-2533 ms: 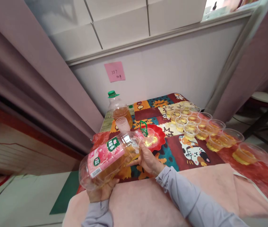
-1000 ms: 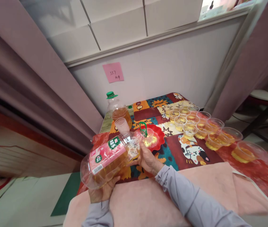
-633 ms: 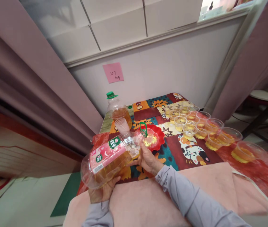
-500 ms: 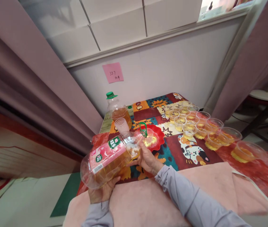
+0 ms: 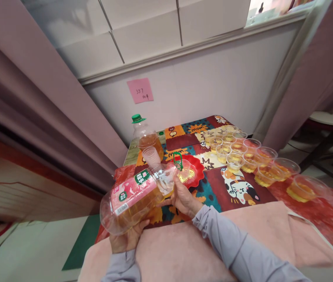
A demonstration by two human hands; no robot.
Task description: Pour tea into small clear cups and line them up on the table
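Observation:
A large clear plastic bottle [image 5: 137, 196] with a pink label and amber liquid lies tilted in both my hands, its neck toward the right. My left hand [image 5: 128, 237] supports its base from below. Near the neck, my right hand [image 5: 182, 197] grips the bottle. The mouth, with a green ring handle [image 5: 178, 160] by it, is over a clear plastic cup [image 5: 184, 169] on a red scalloped plate [image 5: 199, 175]. Whether liquid is flowing is too small to tell. Behind the bottle stands a stack of clear cups [image 5: 151, 156].
Several clear cups of yellow liquid [image 5: 235, 161] stand in rows on the right. A second bottle [image 5: 145, 135] with a green cap is at the back left. A pink cloth [image 5: 180, 250] covers the near table edge. A pink note [image 5: 140, 90] is on the wall.
The liquid in the bottle's neck area has shifted slightly. Both hands and the bottle keep nearly the same position.

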